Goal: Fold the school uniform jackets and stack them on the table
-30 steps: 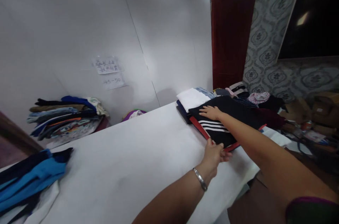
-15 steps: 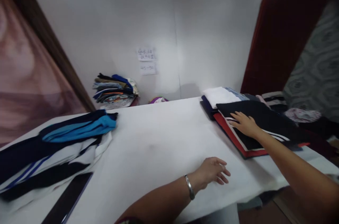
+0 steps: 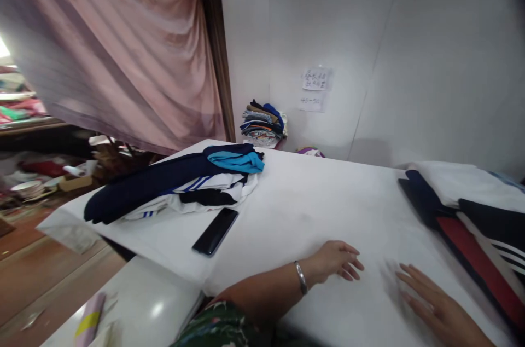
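My left hand (image 3: pixel 337 260), with a silver bracelet at its wrist, hovers just over the white table (image 3: pixel 295 215), fingers apart and holding nothing. My right hand (image 3: pixel 435 303) is at the lower right, its fingers spread and nothing in them. It lies nearest to the stack of folded clothes on the right, where a black garment with white stripes (image 3: pixel 504 232) and a red one (image 3: pixel 467 246) show. On the table's left side lies a heap of clothes with a navy garment (image 3: pixel 151 185), a bright blue piece (image 3: pixel 238 161) and white striped ones (image 3: pixel 209 181).
A black phone (image 3: pixel 215 231) lies in front of the left heap. Behind the table's far edge stands a pile of folded clothes (image 3: pixel 262 122) by the wall. A pink curtain (image 3: pixel 164 51) hangs at the left. A purple-and-yellow roll (image 3: pixel 90 319) lies at the lower left.
The view has turned to the left, bringing in more curtain and floor. My right hand has come off the black garment and moved toward my left hand. My left hand remains open.
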`<state>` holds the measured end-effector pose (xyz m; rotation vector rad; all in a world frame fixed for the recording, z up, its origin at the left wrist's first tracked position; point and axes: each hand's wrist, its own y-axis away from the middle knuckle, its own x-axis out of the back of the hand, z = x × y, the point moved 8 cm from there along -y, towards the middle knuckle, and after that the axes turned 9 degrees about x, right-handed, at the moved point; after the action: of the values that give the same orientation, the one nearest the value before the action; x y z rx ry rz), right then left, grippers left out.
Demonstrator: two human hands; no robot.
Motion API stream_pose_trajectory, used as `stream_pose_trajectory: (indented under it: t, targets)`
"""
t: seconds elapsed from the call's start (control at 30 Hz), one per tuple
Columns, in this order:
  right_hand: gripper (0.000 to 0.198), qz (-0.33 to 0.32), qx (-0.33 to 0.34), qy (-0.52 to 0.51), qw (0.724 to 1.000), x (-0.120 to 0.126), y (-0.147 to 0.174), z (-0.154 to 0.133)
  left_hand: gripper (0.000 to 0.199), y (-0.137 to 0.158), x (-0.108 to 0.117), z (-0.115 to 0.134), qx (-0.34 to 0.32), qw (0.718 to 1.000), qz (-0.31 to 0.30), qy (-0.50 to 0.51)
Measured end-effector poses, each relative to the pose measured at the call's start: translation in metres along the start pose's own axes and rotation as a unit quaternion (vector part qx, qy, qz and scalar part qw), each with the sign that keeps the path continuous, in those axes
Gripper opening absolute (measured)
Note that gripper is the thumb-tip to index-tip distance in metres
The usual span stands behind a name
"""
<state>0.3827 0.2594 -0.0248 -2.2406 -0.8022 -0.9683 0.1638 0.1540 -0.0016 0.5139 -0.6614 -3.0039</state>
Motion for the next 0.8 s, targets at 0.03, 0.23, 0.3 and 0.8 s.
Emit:
stream_pose_trajectory:
  t: [0.03,0.23,0.3,0.8]
  targets:
    - [0.043,-0.012,-0.005,-0.019,1.0,-0.012,-0.005,-0.009,0.03,0.006,0.015,0.007,-0.006,1.0,0.016,-0.002]
    - [0.044,-0.065,0.024,-0.072,0.995,-0.071,-0.041,-0.06,0.024,0.046,0.13,0.074,-0.084,0.98,0.149,-0.106]
    - [0.042,-0.071,0.039,-0.087,0.993,-0.087,-0.054,-0.078,0.023,0.07,0.181,0.109,-0.123,0.932,0.262,-0.217]
    - [0.043,-0.069,0.131,-0.112,0.983,-0.169,-0.127,-0.172,0.051,0.173,0.43,0.255,0.038,0.503,0.69,-0.518]
